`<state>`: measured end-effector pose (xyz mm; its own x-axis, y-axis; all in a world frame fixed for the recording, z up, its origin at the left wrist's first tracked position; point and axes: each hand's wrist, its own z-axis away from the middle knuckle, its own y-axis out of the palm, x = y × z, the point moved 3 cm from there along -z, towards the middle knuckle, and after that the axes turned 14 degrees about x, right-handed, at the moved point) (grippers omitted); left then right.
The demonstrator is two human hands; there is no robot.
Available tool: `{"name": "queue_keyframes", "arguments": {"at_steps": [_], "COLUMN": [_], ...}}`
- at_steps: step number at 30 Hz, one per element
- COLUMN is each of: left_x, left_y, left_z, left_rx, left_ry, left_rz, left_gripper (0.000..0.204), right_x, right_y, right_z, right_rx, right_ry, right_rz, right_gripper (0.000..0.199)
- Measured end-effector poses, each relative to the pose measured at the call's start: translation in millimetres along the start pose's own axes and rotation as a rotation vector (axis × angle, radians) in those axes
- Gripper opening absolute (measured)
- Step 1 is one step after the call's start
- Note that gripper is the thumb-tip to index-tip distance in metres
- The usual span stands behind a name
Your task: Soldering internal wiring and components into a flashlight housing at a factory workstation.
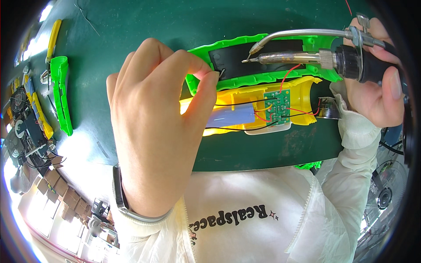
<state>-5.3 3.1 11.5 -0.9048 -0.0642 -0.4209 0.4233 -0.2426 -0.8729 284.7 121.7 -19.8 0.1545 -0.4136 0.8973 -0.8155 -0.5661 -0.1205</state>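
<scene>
My left hand (153,122) pinches a small dark wire end or part against the green plastic shell (245,79) of an opened device. My right hand (377,79) grips a soldering iron (315,59) with a curved metal feed tube; its tip points left at the black panel inside the green shell, close to my left fingertips. Below lies the yellow shell half (302,94) with a small green circuit board (277,106), a pale blue cylindrical battery (232,116), and red, black and yellow wires.
The work lies on a dark green mat (144,26). At the left sit another green shell piece (61,94), yellow-handled tools (53,37), a small fan and dark parts (22,114). Cardboard boxes and a floor fan (383,197) show below the table edge.
</scene>
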Motion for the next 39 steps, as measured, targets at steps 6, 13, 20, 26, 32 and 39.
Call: {"name": "queue_keyframes", "arguments": {"at_steps": [6, 13, 20, 26, 32, 39], "left_x": [-1.4, -2.6, -5.5, -2.9, -3.3, -3.5], "left_y": [0.2, 5.0, 7.8, 10.3, 10.3, 9.7], "left_z": [3.7, 6.6, 7.5, 9.3, 9.3, 9.5], "left_rx": [-0.007, -0.025, -0.044, -0.045, -0.048, -0.05], "left_ry": [-0.005, -0.029, -0.018, -0.04, -0.05, -0.055], "left_rz": [-0.01, -0.049, -0.046, -0.01, 0.013, 0.019], "left_gripper": [0.007, 0.01, 0.012, 0.011, 0.01, 0.01], "right_x": [-0.3, -4.7, -5.1, -25.4, -20.0, -18.4], "right_y": [-6.8, 0.0, 11.8, 18.7, 24.2, 20.4], "right_z": [11.9, 8.8, 0.7, 2.2, 0.3, -2.6], "right_rx": [-0.233, -0.345, -0.221, 0.012, 0.173, 0.157], "right_ry": [0.098, 0.203, 0.051, -0.237, -0.331, -0.049], "right_rz": [-0.072, -0.428, -0.32, 0.212, 0.546, -0.12], "right_gripper": [0.032, 0.037, 0.034, 0.038, 0.052, 0.05]}}
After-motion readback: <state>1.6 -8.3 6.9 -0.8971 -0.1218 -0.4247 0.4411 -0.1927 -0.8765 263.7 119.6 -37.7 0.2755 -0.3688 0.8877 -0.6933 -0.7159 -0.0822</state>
